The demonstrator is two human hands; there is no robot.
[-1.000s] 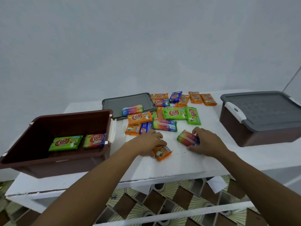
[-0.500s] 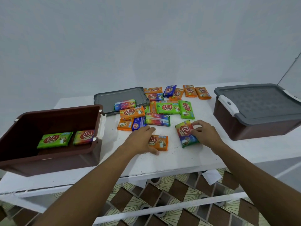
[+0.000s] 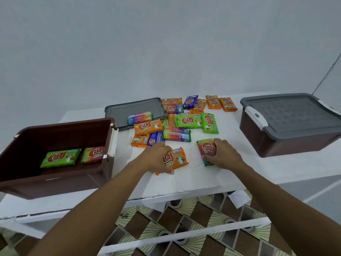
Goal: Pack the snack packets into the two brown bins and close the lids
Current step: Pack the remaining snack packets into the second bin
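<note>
The person is leaning over the white bench [image 3: 193,180] with both arms stretched out. The left hand [image 3: 155,159] is gripping an orange packet [image 3: 178,158], its fingers [image 3: 159,146] curling over the far edge and the thumb pressing at the near edge. The right hand [image 3: 226,157] is holding a rainbow packet [image 3: 207,147], fingers curled over its far end and thumb tucked at its near end. The two packets are sitting near each other, between the hands, without touching. Just beyond the fingers the pile [image 3: 188,121] of loose packets, orange, green, blue and rainbow, is lying spread and overlapping on the bench. A loose grey lid [image 3: 132,110] is lying flat beyond the left fingers, with one packet resting across its near corner. Well to the left of the left fingers the open bin [image 3: 60,134] is standing, with a green packet [image 3: 60,157] and a multicolour packet [image 3: 93,154] lying side by side on its floor. To the right of the right fingers the closed bin [image 3: 287,145] is standing with its own lid [image 3: 291,115] on.
</note>
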